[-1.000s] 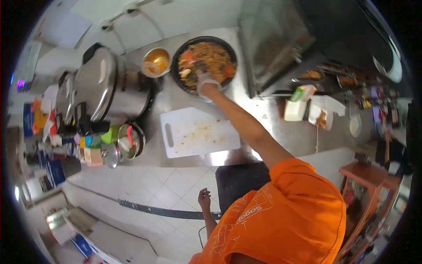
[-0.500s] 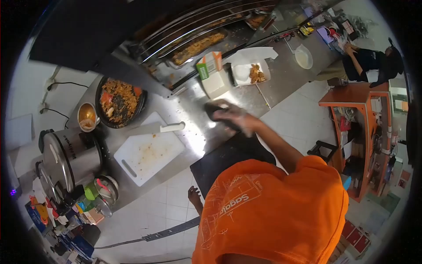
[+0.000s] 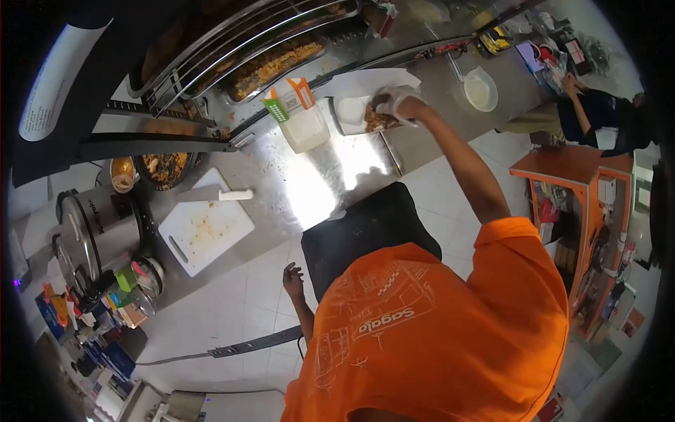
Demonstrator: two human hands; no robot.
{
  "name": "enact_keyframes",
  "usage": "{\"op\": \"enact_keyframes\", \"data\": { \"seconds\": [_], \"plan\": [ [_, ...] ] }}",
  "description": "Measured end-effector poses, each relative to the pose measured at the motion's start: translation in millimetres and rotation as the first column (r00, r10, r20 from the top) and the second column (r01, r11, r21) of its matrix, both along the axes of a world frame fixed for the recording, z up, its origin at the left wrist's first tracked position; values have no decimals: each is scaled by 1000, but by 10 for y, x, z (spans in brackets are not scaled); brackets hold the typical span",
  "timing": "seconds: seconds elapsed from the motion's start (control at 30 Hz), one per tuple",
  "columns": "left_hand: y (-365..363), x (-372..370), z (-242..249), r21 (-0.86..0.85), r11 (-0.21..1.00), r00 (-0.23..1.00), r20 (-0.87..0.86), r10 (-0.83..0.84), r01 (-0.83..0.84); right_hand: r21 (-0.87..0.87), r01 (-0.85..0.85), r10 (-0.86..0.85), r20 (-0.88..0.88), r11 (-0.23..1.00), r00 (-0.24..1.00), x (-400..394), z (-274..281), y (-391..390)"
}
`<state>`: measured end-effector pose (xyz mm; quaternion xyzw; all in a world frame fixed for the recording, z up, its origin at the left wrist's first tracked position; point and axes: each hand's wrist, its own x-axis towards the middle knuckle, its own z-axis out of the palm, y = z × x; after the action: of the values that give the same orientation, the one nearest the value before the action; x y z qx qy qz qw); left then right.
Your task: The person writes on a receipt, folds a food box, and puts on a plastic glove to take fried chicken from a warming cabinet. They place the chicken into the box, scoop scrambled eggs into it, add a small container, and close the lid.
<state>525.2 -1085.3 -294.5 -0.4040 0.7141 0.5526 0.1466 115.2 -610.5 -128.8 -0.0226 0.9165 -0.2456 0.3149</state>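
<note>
Counter point(image 3: 274, 172), right hand point(image 3: 403, 107) touching food point(image 3: 378, 122), left point(image 3: 293, 280) half-open

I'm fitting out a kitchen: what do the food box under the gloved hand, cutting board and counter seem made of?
Food box: maybe card or foam; white, smooth, thin-looking.
Cutting board: likely plastic, matte white without visible grain.
Counter: probably shiny stainless steel, from its glare.

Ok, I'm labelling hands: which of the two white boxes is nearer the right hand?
The box with brown food under the gloved right hand; the other box, with green and orange panels, sits farther off.
</note>
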Motion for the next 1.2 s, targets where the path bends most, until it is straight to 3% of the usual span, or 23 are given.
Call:
{"op": "enact_keyframes", "data": {
  "seconds": [0.07,0.13,0.2,0.23,0.27,0.33,0.37,0.4,0.47,0.5,0.6,0.67,0.73,0.77,0.8,0.87,0.93,1.0,1.03,1.07,1.1,1.13,1.2],
  "plan": [
    [61,134,-134,-14,999,997,-74,-37,36,-170,141,-171,-177,975,969,-110,-76,242],
    [237,254,95,-23,998,998,0,57,-57,-36,197,-200,-166,980,966,78,64,-54],
    [329,374,-50,133,978,987,26,158,-160,333,156,-96,-189,930,977,124,38,-383],
    [265,627,-439,-17,996,994,-59,-87,86,342,57,56,-313,938,948,233,-412,-373],
    [249,676,-455,-19,996,994,-56,-89,88,340,58,54,-311,939,949,179,-475,-309],
    [277,690,-484,33,987,986,-58,-154,156,128,-137,160,-194,982,968,-28,-524,-177],
    [339,619,-346,82,996,999,-16,-34,35,61,-231,221,141,971,965,-158,267,-206],
    [294,640,-447,85,996,999,-27,-27,30,67,-237,227,132,969,965,-177,164,-77],
    [227,731,-555,-105,984,974,-161,-162,146,-127,115,-136,-178,985,974,-226,-157,243],
    [305,553,-234,109,984,990,-14,142,-140,3,141,-135,-257,990,957,-95,46,124],
    [293,431,-113,108,982,985,87,149,-158,321,19,52,-211,947,976,184,-96,-400],
    [-16,694,-752,48,981,983,-10,-186,186,393,-52,137,-193,918,971,63,-672,-164],
    [-203,793,-846,-1,943,941,-62,-333,333,-84,18,-28,-123,996,992,-59,-715,153],
    [-136,626,-500,75,992,994,-29,-103,105,-138,169,-193,-184,976,964,91,132,-59],
    [-27,413,-253,147,979,990,15,138,-139,-125,235,-259,-240,964,935,117,208,-16],
    [-248,653,-498,188,972,986,-69,154,-139,-119,319,-339,-268,940,902,432,335,-155],
    [-452,962,-1055,114,983,946,-307,-102,144,-316,19,-133,-344,949,930,711,640,-498],
    [-580,967,-1059,-5,953,946,-122,-301,303,-787,-186,-60,-271,588,961,963,588,-1278],
    [-618,928,-1028,21,956,951,-107,-290,293,-548,198,-65,252,813,966,1079,1103,-1830],
    [-675,896,-968,44,960,958,-93,-272,277,-543,208,7,367,813,930,1049,1171,-2355],
    [-733,843,-899,67,970,970,-83,-228,234,-515,-284,100,-356,808,929,1144,422,-2814],
    [-786,759,-813,89,980,982,-75,-172,178,-597,-85,149,57,798,987,1041,504,-3296],
    [-953,574,-551,138,990,999,-29,-26,30,-672,-235,150,-183,702,972,739,250,-4187]
  ]
}}
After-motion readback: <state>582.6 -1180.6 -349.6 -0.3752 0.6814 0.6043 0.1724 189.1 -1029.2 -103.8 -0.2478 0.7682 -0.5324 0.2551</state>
